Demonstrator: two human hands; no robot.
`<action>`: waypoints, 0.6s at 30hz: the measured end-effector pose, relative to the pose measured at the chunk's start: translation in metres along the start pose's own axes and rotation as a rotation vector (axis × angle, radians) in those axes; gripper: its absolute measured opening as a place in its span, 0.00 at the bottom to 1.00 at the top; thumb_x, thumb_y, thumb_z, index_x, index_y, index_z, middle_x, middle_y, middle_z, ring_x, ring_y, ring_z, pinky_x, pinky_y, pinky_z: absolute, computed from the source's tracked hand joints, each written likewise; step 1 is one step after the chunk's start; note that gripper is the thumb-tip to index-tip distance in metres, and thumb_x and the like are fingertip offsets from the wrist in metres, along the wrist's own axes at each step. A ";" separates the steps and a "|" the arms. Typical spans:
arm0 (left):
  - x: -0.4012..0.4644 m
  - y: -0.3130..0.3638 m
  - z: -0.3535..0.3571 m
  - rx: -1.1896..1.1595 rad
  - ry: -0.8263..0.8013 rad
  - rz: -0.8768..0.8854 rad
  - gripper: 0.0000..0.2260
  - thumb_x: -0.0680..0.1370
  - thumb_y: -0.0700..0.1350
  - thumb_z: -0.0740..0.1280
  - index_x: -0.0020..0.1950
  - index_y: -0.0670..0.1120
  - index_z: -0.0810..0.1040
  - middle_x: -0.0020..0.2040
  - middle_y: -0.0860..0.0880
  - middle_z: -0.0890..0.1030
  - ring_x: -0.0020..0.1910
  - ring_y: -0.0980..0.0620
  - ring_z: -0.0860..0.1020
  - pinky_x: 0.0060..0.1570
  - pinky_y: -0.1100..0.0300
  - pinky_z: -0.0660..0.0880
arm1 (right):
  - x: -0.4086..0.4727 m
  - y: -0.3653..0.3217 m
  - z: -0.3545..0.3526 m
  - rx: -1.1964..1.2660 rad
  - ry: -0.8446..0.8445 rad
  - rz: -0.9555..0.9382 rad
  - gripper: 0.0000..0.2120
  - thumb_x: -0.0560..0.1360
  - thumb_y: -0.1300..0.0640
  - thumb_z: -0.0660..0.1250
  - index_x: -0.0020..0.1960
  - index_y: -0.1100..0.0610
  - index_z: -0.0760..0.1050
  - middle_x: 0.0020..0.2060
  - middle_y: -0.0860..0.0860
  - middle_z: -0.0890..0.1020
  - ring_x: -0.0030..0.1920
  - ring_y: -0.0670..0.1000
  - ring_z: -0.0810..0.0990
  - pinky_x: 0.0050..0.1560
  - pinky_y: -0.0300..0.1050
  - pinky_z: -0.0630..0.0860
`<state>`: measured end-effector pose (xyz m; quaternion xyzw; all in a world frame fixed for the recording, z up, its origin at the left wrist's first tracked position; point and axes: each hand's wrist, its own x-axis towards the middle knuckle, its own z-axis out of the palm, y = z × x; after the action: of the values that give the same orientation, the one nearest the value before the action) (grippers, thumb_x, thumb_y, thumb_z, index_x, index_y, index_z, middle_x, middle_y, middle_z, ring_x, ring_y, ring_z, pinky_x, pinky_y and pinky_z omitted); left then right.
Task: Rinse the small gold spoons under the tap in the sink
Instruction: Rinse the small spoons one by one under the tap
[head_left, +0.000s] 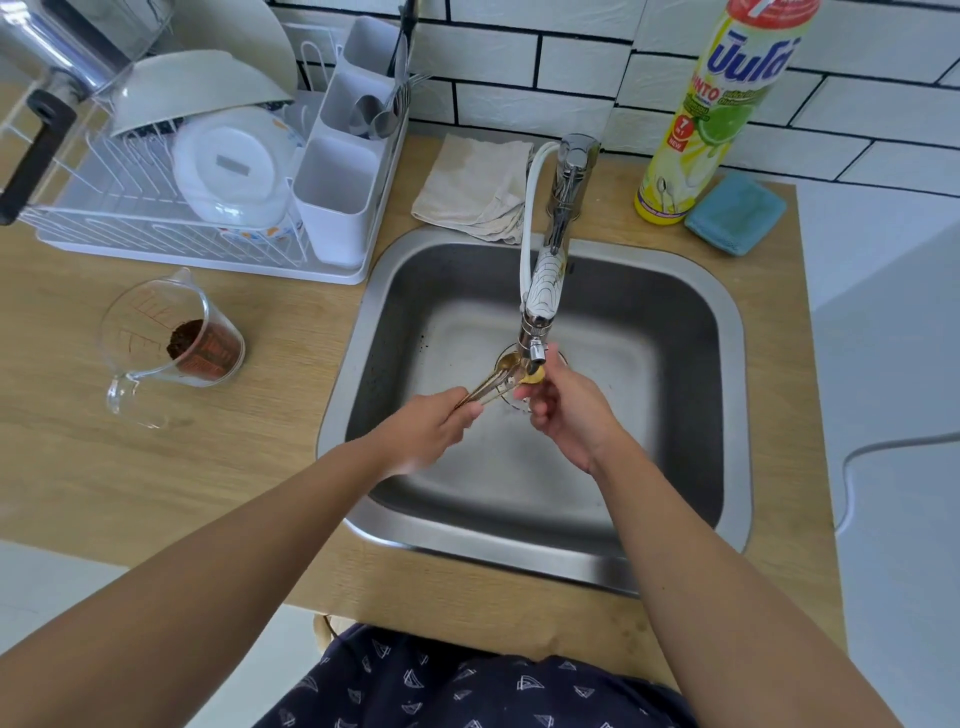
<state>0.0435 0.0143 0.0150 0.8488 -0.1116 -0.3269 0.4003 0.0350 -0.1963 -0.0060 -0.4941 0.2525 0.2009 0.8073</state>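
While the yellow detergent bottle (719, 111) against the white tiles shows "7" and "NEW", the left hand (434, 428) grips the handles of the gold spoons (496, 382); their bowls sit under the tap (540, 312) above the steel sink (727, 332), the right hand (563, 408) pinching one bowl; bare wooden counter (156, 467) lies left, near a measuring cup (171, 343).

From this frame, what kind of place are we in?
Most likely a home kitchen: a steel sink set in a wooden counter, a dish rack with plates and cutlery, and a dish soap bottle against a tiled wall.
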 end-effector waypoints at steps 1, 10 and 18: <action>0.001 0.004 0.000 -0.179 -0.054 -0.064 0.15 0.84 0.56 0.57 0.43 0.48 0.70 0.31 0.51 0.72 0.27 0.55 0.67 0.26 0.63 0.64 | -0.002 0.004 0.000 0.036 -0.014 -0.012 0.16 0.80 0.44 0.66 0.51 0.57 0.81 0.39 0.52 0.81 0.28 0.44 0.73 0.30 0.36 0.72; 0.034 0.042 0.002 -0.525 -0.378 -0.185 0.15 0.83 0.55 0.60 0.47 0.43 0.72 0.36 0.48 0.73 0.25 0.55 0.63 0.24 0.64 0.62 | -0.001 -0.011 0.002 0.017 -0.049 -0.076 0.07 0.83 0.60 0.65 0.51 0.62 0.81 0.36 0.50 0.83 0.27 0.41 0.69 0.31 0.34 0.69; 0.052 0.037 0.010 -0.717 -0.177 -0.311 0.17 0.83 0.56 0.57 0.55 0.46 0.78 0.45 0.44 0.82 0.31 0.51 0.79 0.32 0.61 0.75 | -0.008 -0.032 -0.028 0.056 0.190 -0.232 0.15 0.83 0.57 0.66 0.42 0.57 0.87 0.44 0.53 0.89 0.30 0.42 0.73 0.32 0.35 0.76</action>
<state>0.0795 -0.0395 0.0144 0.6306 0.1053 -0.4734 0.6059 0.0408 -0.2362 0.0102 -0.5141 0.2744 0.0517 0.8110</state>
